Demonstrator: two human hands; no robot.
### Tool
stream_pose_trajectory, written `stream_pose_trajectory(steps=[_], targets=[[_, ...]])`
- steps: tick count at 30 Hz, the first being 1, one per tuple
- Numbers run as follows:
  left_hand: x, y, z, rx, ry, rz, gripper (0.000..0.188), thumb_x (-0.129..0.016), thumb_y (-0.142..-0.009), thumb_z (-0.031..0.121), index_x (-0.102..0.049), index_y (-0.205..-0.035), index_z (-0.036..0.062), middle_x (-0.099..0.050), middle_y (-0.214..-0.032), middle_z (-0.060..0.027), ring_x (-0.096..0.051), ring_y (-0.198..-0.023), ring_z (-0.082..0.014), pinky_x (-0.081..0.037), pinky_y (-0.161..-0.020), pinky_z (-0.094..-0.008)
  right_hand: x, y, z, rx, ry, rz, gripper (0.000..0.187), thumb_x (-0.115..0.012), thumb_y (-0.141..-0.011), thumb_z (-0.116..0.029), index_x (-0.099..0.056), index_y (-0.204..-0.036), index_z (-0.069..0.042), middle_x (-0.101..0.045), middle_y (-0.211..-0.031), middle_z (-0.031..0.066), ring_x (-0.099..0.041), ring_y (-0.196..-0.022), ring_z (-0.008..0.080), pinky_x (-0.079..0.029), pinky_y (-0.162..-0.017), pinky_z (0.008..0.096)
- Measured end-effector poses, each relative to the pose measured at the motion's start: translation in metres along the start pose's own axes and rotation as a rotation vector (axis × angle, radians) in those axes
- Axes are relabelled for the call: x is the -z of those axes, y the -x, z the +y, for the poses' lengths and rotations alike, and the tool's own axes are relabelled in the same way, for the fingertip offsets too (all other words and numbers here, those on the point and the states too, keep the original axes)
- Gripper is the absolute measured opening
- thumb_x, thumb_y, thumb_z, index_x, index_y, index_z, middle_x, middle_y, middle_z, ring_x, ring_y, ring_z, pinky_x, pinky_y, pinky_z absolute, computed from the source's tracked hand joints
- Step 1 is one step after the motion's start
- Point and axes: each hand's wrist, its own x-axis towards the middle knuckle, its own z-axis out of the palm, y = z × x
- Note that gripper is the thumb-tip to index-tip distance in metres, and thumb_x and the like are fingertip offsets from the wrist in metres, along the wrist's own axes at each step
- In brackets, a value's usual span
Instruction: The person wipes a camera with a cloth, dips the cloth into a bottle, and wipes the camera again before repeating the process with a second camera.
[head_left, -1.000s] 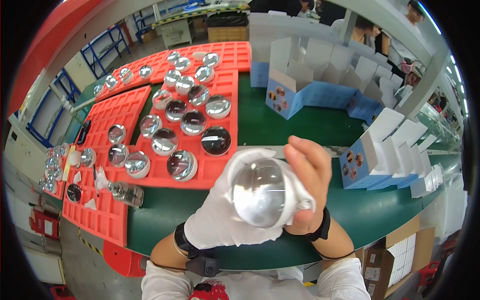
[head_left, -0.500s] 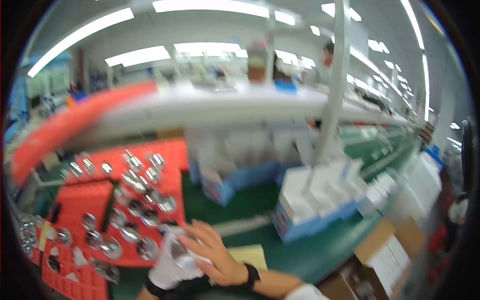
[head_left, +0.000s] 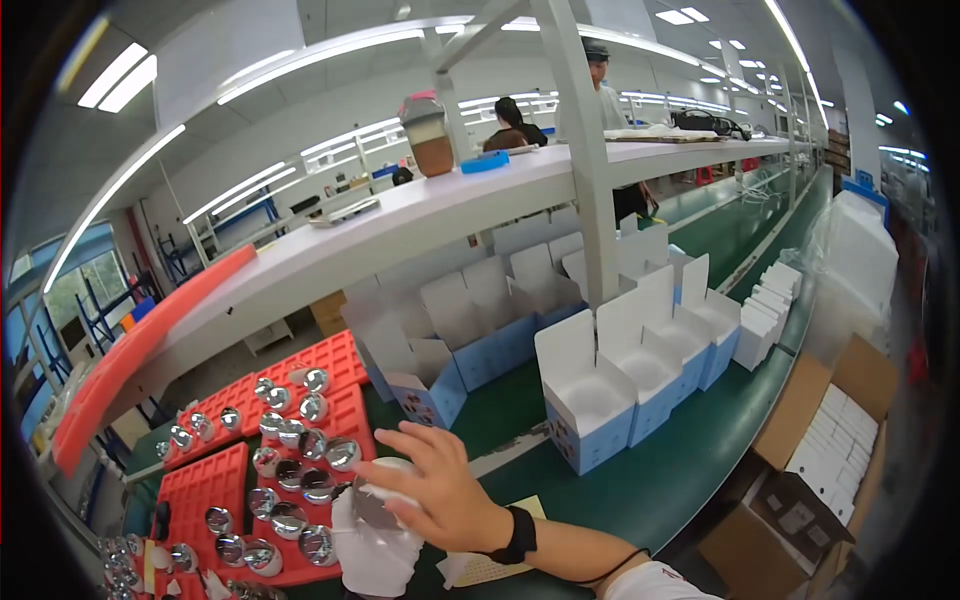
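My left hand, in a white glove, holds a shiny chrome dome with a white rim from below, low over the green belt. My bare right hand, with a black wristband, lies over the top of the dome, fingers spread towards the left. Just left of both hands, red foam trays carry several more chrome domes. The nearest open white-and-blue box stands to the right of my hands.
Rows of open boxes line the belt under a white shelf holding a cup. Cardboard cartons of white stacks stand at the right. A steel post rises mid-frame. Two people stand beyond the shelf.
My head has lifted and turned right, so the hands have dropped to the lower left of the view. The dome stays between both hands, its shiny face now covered by my right hand.
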Motion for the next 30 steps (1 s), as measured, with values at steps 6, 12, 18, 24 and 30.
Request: stream_pose_trajectory(steps=[6, 12, 18, 24, 30], targets=[[0.056, -0.011, 0.029, 0.068, -0.062, 0.0, 0.047, -0.037, -0.094, 0.043, -0.042, -0.127, 0.0089, -0.051, -0.123, -0.0084, -0.046, -0.117, -0.022, -0.038, -0.098, -0.0368, -0.05, 0.002, 0.035, -0.071, -0.155, -0.13, 0.044, -0.053, -0.084, -0.017, -0.049, -0.126, -0.007, -0.045, -0.123, 0.0186, -0.042, -0.113, 0.0336, -0.03, -0.096, 0.0411], [0.138, -0.035, 0.067, 0.081, -0.042, 0.276, 0.047, -0.038, -0.093, 0.046, -0.046, -0.122, 0.0095, -0.053, -0.118, -0.0081, -0.052, -0.108, -0.0234, -0.043, -0.092, -0.0359, -0.138, 0.016, 0.091, -0.168, -0.213, -0.019, 0.043, -0.058, -0.082, -0.015, -0.046, -0.122, -0.006, -0.044, -0.119, 0.021, -0.042, -0.11, 0.0375, -0.034, -0.093, 0.0433], [0.188, -0.037, 0.095, 0.149, -0.004, 0.487, 0.049, -0.037, -0.093, 0.047, -0.048, -0.12, 0.0081, -0.055, -0.115, -0.0074, -0.055, -0.102, -0.0246, -0.046, -0.086, -0.0364, -0.198, 0.025, 0.123, 0.006, -0.15, -0.015, 0.039, -0.059, -0.084, -0.026, -0.054, -0.117, -0.006, -0.047, -0.119, 0.0189, -0.043, -0.109, 0.0372, -0.035, -0.092, 0.0475], [0.207, -0.025, 0.117, 0.095, -0.076, 0.451, 0.053, -0.041, -0.09, 0.051, -0.049, -0.121, 0.0086, -0.055, -0.114, -0.0076, -0.055, -0.101, -0.0255, -0.047, -0.085, -0.037, -0.209, 0.022, 0.123, 0.067, 0.066, 0.032, 0.042, -0.051, -0.086, -0.041, -0.067, -0.105, -0.008, -0.055, -0.115, 0.0145, -0.047, -0.107, 0.0327, -0.037, -0.091, 0.0474], [0.217, -0.024, 0.118, 0.046, 0.094, 0.354, 0.057, -0.043, -0.088, 0.055, -0.049, -0.12, 0.0093, -0.055, -0.115, -0.008, -0.055, -0.102, -0.0248, -0.047, -0.085, -0.0382, -0.23, 0.033, 0.113, -0.018, 0.183, 0.02, 0.041, -0.051, -0.084, -0.04, -0.067, -0.108, -0.011, -0.057, -0.114, 0.0123, -0.049, -0.103, 0.0292, -0.039, -0.088, 0.0448]])
